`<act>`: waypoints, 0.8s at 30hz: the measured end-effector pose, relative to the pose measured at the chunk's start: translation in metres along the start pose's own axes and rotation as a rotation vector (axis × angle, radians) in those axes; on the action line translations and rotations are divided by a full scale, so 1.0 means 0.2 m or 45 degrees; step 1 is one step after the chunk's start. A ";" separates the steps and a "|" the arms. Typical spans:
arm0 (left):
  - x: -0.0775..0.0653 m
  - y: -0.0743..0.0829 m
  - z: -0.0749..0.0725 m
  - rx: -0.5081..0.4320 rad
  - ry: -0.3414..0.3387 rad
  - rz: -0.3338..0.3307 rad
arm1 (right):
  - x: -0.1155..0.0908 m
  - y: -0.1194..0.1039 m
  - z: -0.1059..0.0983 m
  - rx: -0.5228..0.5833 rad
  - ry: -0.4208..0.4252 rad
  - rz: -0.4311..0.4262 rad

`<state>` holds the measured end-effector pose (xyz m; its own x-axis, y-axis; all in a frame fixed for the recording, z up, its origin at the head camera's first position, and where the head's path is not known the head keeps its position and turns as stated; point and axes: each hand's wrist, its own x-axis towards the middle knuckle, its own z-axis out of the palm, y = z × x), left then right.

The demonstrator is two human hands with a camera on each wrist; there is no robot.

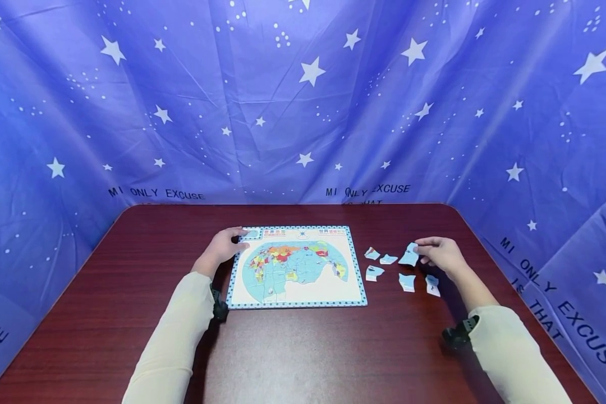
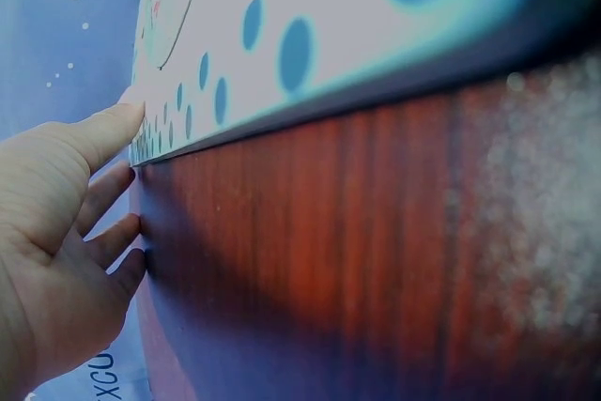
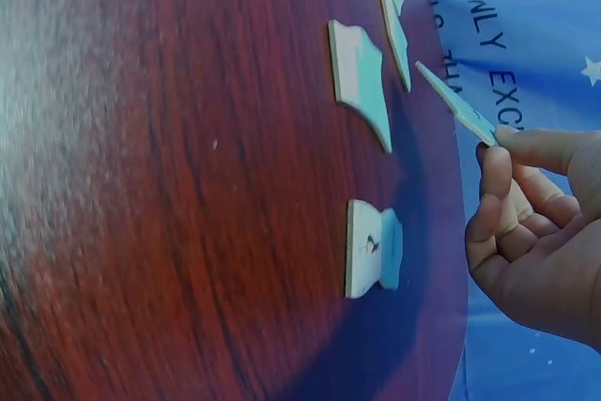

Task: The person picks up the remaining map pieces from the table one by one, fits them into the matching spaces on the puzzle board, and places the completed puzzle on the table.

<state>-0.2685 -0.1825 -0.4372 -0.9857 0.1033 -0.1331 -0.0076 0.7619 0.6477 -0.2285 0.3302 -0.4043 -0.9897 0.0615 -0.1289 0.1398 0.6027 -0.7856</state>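
A world map puzzle board [image 1: 323,294] with a blue dotted border lies on the table, its lower right part bare white. My left hand [image 1: 225,247] rests at its upper left corner; in the left wrist view the thumb [image 2: 120,127] touches the border and the other fingers lie beside the edge. My right hand [image 1: 443,255] pinches a light blue puzzle piece [image 1: 409,255] between thumb and fingers. The right wrist view shows this puzzle piece [image 3: 457,105] tilted and raised off the table.
Several loose pieces lie right of the board, among them a blue-and-white piece [image 1: 407,282], a piece with a small dark figure [image 1: 432,285] and a colourful piece [image 1: 371,253]. The dark red table [image 1: 303,353] ends at a blue star-print curtain [image 1: 262,101].
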 end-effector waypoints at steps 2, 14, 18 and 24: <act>0.00 0.00 0.00 0.002 0.001 -0.001 | 0.00 -0.02 0.01 0.027 0.000 -0.002; 0.02 -0.01 0.01 0.039 0.019 0.011 | -0.03 -0.12 0.14 0.132 -0.038 -0.031; 0.02 -0.01 0.01 0.053 0.021 0.013 | -0.04 -0.15 0.18 0.157 -0.058 -0.042; 0.02 -0.01 0.01 0.041 0.016 -0.005 | -0.05 -0.19 0.25 0.176 -0.094 -0.029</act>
<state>-0.2729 -0.1822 -0.4407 -0.9877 0.0922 -0.1262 -0.0065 0.7825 0.6226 -0.2222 0.2659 -0.4028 -0.9885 -0.0128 -0.1507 0.1254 0.4880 -0.8638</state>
